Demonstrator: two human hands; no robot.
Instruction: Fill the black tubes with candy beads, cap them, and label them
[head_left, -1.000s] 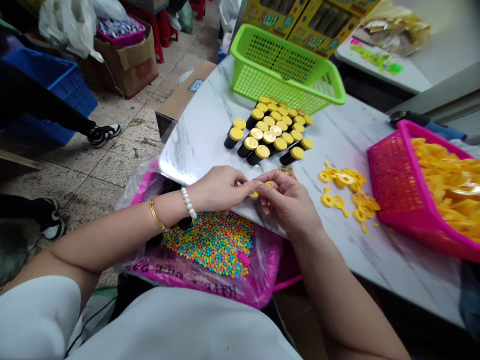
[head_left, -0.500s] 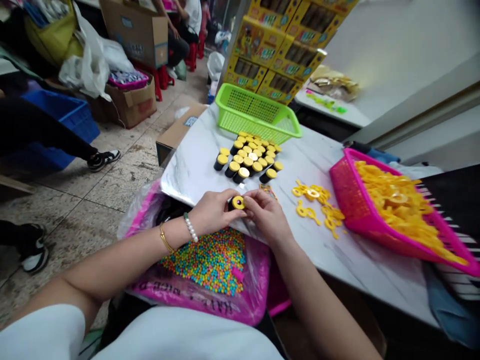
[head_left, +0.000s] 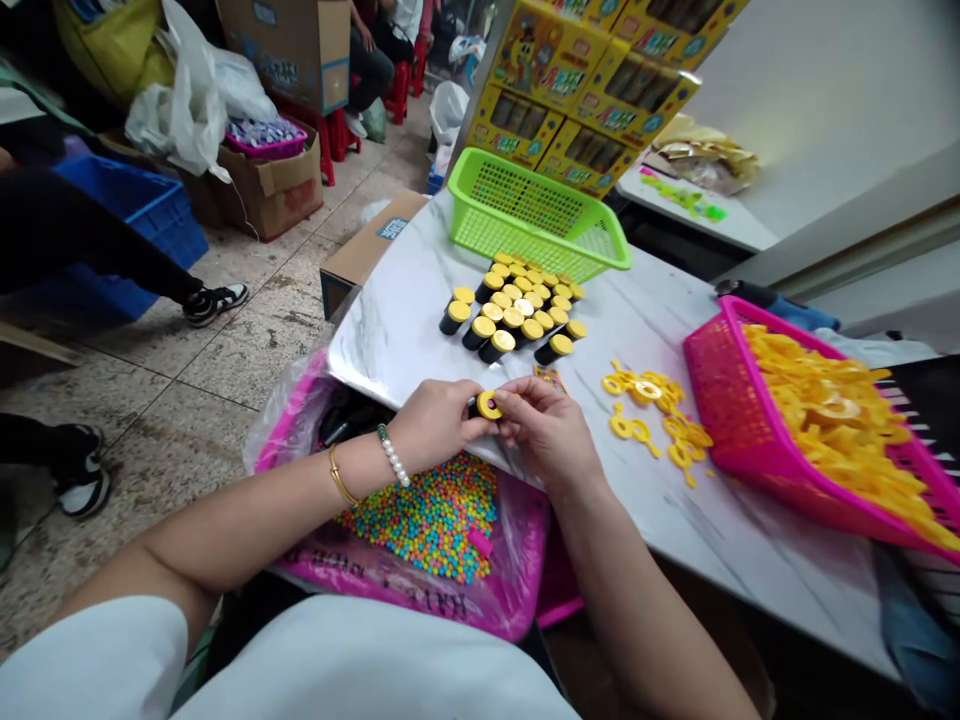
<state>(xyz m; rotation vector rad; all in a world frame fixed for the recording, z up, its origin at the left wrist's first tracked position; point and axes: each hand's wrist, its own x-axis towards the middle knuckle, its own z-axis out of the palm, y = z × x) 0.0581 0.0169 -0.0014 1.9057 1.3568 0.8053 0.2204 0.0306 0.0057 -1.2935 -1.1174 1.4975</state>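
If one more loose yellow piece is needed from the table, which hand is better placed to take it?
Probably the right hand: it is nearer to the loose yellow pieces, on its side. The left hand is farther away, holding the yellow-topped tube, which the right hand also touches.

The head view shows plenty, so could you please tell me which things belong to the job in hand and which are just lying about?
Likely part of the job:
black-and-yellow piece in left hand and right hand
yellow-capped tubes
loose yellow pieces
coloured beads

Probably just lying about:
blue crate
white plastic bag
cardboard box
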